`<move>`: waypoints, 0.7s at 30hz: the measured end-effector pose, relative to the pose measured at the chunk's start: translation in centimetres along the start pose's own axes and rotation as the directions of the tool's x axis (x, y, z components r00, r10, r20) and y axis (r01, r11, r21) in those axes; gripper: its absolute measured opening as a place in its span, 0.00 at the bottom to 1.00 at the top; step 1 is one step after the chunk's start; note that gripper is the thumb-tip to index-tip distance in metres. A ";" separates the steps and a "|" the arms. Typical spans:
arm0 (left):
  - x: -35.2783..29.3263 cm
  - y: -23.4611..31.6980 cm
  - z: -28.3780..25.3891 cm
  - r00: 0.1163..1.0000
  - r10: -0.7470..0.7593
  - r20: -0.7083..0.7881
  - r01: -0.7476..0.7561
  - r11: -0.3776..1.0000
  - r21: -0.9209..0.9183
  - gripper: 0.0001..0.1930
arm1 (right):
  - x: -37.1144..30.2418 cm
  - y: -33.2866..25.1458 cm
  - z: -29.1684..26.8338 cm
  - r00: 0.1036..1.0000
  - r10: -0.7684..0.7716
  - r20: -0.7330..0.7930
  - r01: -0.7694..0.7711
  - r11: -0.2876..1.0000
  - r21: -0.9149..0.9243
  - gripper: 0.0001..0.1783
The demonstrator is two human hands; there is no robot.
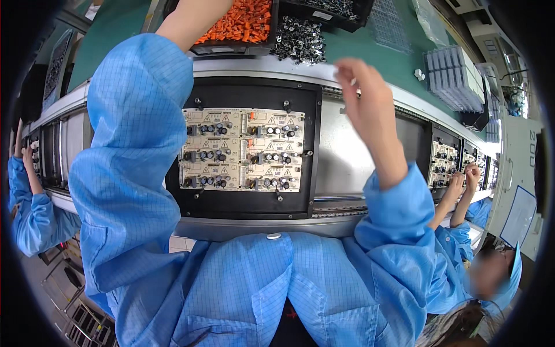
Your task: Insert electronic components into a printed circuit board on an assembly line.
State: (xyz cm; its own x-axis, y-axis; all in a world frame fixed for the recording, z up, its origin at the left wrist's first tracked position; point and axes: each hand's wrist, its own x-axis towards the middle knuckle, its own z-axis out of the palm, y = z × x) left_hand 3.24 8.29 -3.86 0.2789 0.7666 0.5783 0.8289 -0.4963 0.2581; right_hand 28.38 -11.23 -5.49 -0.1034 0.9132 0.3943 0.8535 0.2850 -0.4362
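Observation:
My left arm reaches up past the far edge of the bench. Only the wrist and the base of my left hand (199, 14) show beside a black bin of small orange parts (248, 23); its fingers are cut off by the top edge. My right hand (367, 98) is raised over the line, right of the circuit boards, with fingers curled together. A small whitish thing shows at its fingertips, too blurred to name. Below, a panel of several cream circuit boards (243, 150) lies in a black frame (243, 205). Two orange parts stand on the boards' upper right section.
A loose pile of small black-and-silver parts (299, 41) lies beside the orange bin, with another black bin (329, 17) behind. Stacked clear trays (457, 78) stand at the far right. Co-workers in blue sit at the same line, right (448, 243) and left (43, 214).

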 end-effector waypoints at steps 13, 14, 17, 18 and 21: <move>-10.2 9.2 -12.0 0.850 -0.036 0.526 0.308 0.843 -0.440 0.07 | 5.8 7.4 4.1 0.997 -0.058 -0.049 0.064 0.992 0.113 0.14; -11.9 10.2 -12.7 0.801 -0.091 0.592 0.399 0.818 -0.415 0.06 | 5.9 7.3 4.1 0.996 -0.066 -0.056 0.071 0.992 0.104 0.14; -16.7 11.2 -13.5 0.778 -0.065 0.624 0.363 0.859 -0.363 0.07 | 6.2 6.8 4.3 0.997 -0.063 -0.047 0.067 0.993 0.097 0.13; -17.8 11.3 -13.6 0.766 -0.050 0.641 0.349 0.870 -0.349 0.07 | 6.3 6.7 4.5 0.998 -0.055 -0.042 0.059 0.993 0.101 0.13; -19.7 11.7 -13.0 0.754 -0.016 0.657 0.325 0.878 -0.352 0.09 | 5.9 7.2 3.7 0.999 -0.027 -0.036 0.031 0.994 0.109 0.12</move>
State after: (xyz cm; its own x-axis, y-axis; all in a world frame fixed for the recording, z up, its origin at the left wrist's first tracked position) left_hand 1.12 -17.94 -2.18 0.5157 0.8534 -0.0763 0.6473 -0.3297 0.6872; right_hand 31.97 -2.68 -9.27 -0.1085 0.8941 0.4345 0.7891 0.3433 -0.5094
